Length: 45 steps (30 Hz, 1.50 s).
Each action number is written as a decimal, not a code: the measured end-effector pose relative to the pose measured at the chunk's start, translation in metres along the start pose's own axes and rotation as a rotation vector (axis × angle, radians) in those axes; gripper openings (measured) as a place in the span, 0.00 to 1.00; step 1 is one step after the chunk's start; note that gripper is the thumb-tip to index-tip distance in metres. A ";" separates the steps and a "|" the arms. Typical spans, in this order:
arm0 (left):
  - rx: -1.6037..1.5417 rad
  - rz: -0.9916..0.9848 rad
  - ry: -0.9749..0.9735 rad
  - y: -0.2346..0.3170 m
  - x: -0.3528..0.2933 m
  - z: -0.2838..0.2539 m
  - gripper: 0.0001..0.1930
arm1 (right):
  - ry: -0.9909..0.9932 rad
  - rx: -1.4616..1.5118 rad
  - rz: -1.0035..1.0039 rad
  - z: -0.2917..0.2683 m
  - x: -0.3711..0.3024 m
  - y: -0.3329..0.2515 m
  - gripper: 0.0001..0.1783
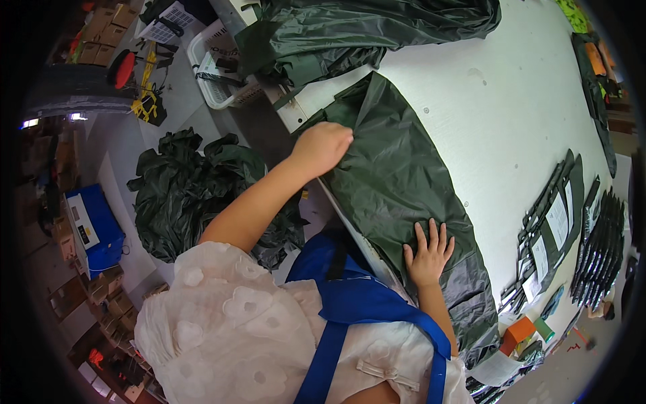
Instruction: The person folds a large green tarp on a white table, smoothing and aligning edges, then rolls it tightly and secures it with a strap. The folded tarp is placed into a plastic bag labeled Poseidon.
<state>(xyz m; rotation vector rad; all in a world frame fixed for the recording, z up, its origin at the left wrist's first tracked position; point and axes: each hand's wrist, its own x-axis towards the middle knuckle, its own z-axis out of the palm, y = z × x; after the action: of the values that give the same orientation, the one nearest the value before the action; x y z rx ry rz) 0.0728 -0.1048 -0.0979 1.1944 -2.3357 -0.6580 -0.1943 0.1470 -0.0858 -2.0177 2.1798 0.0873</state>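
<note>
Fabric [397, 175], dark green and glossy, lies along the near edge of the white tabletop [488, 128] in the head view; it looks light, limp and slippery, best gripped by its side edge. The left hand [324, 148] curls over it, any pinch hidden; the right hand [428, 256] rests splayed flat.

Pale tabletop [511, 128]: dark green pile [377, 23] at far end. Right side, flat packs [555, 219] with white labels, shiny black packs [599, 242] lined up just beside. Nearer, orange block [517, 334], green roll [544, 329] next to it. Left of tabletop: white basket [245, 94], red disc [121, 69], yellow straps [145, 106], crumpled dark heap [185, 195], blue machine [111, 242] with white panel. Cartons [106, 32] stacked upper left. Left edge cluttered, too small to tell.
</note>
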 end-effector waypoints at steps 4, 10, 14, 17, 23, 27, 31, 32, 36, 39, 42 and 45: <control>-0.096 -0.120 0.220 -0.023 0.019 -0.013 0.10 | 0.012 -0.008 -0.002 0.002 -0.001 0.000 0.30; -0.003 -0.106 0.265 -0.059 0.030 -0.026 0.14 | 0.039 -0.053 -0.029 0.010 -0.002 0.001 0.30; -0.017 -0.381 -0.052 -0.067 0.048 -0.014 0.17 | 0.032 -0.072 -0.025 0.012 -0.002 0.002 0.31; 0.021 -0.363 -0.244 -0.069 0.060 -0.014 0.15 | 0.023 -0.071 -0.017 0.011 -0.002 0.001 0.31; -0.189 -0.352 -0.188 -0.053 0.053 -0.014 0.10 | 0.028 -0.052 -0.020 0.011 -0.002 0.002 0.30; -0.221 -0.448 -0.039 -0.023 0.037 -0.012 0.21 | 0.019 -0.035 -0.008 0.010 -0.002 0.002 0.30; -0.213 -0.450 0.016 -0.023 0.035 -0.006 0.27 | 0.009 -0.020 0.002 0.009 -0.002 0.003 0.30; -0.209 -0.460 0.009 -0.022 0.035 -0.007 0.29 | 0.006 -0.019 0.004 0.010 -0.002 0.002 0.30; -0.120 -0.464 0.038 -0.017 0.031 -0.010 0.36 | -0.002 -0.018 0.012 0.009 -0.001 0.002 0.30; 0.060 -0.454 0.078 -0.018 0.028 -0.010 0.40 | 0.001 -0.012 0.013 0.009 -0.001 0.003 0.30; 0.164 -0.466 0.118 -0.011 0.027 -0.013 0.41 | 0.013 -0.003 0.016 0.010 -0.001 0.004 0.30; 0.123 -0.467 0.180 -0.006 0.028 -0.015 0.37 | 0.025 0.003 0.013 0.010 -0.003 0.006 0.30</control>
<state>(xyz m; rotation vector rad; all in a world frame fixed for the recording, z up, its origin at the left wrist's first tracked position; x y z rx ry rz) 0.0698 -0.1346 -0.0851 1.8020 -1.9831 -0.5300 -0.1989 0.1516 -0.0959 -2.0143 2.2064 0.0606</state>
